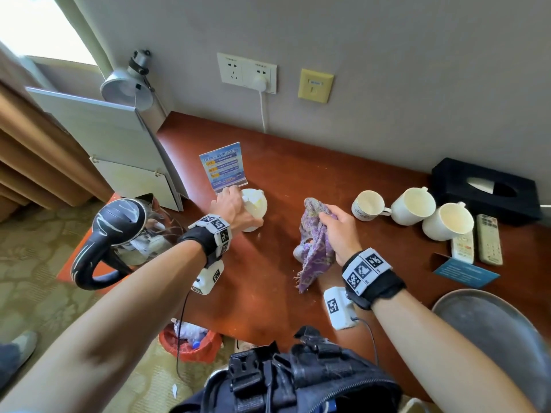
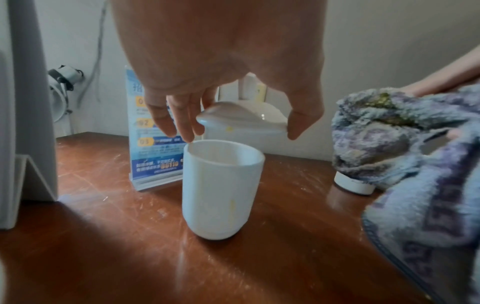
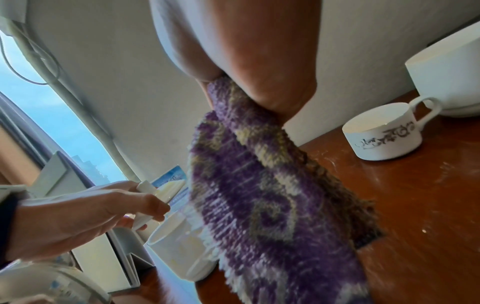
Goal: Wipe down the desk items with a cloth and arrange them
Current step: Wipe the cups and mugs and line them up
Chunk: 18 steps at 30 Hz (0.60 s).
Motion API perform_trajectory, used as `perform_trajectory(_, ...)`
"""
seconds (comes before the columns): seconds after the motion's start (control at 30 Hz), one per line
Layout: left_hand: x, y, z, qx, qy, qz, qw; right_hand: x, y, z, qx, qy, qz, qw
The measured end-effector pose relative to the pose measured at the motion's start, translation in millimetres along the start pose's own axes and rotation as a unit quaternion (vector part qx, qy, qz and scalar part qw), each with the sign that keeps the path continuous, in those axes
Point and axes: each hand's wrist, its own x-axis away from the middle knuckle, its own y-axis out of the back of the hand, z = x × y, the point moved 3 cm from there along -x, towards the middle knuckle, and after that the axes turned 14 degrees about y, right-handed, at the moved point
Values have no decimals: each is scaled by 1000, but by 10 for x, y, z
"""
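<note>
Our left hand (image 1: 229,204) holds a white lid (image 2: 241,117) by its edge, between thumb and fingers, just above a white handleless cup (image 2: 221,189) that stands on the red-brown desk (image 1: 298,168). From the head view the lid hides most of this cup; only the left wrist view shows its open mouth and the yellowish marks on its side. Our right hand (image 1: 340,231) clenches a purple patterned cloth (image 1: 316,248), which hangs down over a small white object (image 2: 353,185) whose base only the left wrist view shows clearly. The right wrist view shows a grey scroll ornament on the low teacup (image 3: 384,133), too small to see from the head. Two bigger white mugs (image 1: 413,205) stand beside it. The acrylic sign (image 1: 222,166) behind the cup has the numbers 02 and 03 on orange marks; the other writing we cannot read. Two remote controls (image 1: 489,239) lie near a black tissue box (image 1: 465,180).
</note>
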Motion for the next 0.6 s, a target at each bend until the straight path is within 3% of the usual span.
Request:
perform_trajectory(0.17,192,87,-213,35,-67,-12,997,-13,-27,232,-28,52,9,998)
perform_trajectory(0.37,430,26,-581,83,-132,57,986,10,-1,408,-102,70,10,992)
perform_trajectory(0.5,532,-60,-777,87,-136,102,982,66,123,440,-172,62,-5,983)
perform_trajectory(0.6,558,-138,-870,186,-120,173,960,76,271,416,-188,62,-25,980)
